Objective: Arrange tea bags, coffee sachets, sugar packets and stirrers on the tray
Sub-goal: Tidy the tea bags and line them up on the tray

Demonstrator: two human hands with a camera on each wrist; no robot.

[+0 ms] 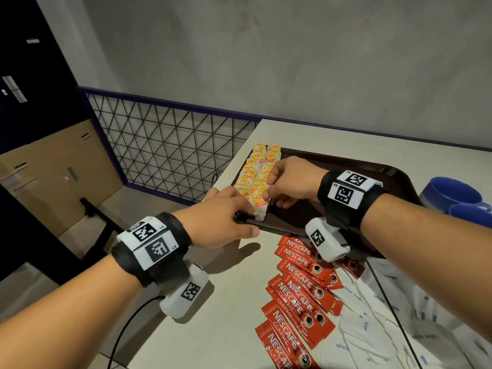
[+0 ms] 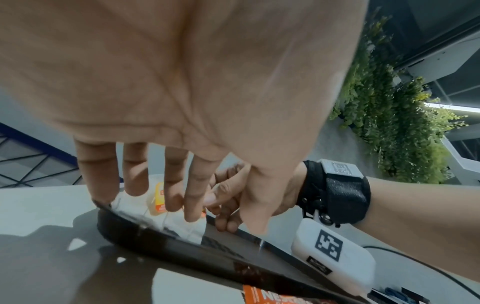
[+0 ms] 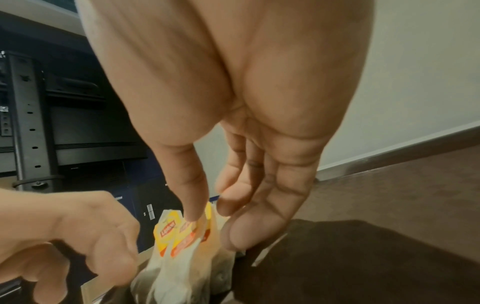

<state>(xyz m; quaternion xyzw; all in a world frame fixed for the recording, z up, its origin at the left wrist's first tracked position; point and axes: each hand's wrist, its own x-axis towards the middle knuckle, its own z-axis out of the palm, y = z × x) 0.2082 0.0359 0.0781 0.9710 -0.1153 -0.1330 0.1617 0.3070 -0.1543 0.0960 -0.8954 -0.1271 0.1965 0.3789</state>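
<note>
Office pantry: table (image 1: 306,134), mugs (image 1: 452,193), plant wall (image 2: 389,123).

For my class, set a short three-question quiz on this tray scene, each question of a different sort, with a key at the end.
1. True or false: the coffee sachets already lie on the tray.
2. Multiple choice: the tea bags stand along the tray's A) left side, B) right side, C) middle.
3. Fill in: the right hand touches the nearest ____ while the left hand is at the tray's near corner.

Key
1. False: they lie on the table, in front of the tray.
2. A.
3. Tea bag.
</note>
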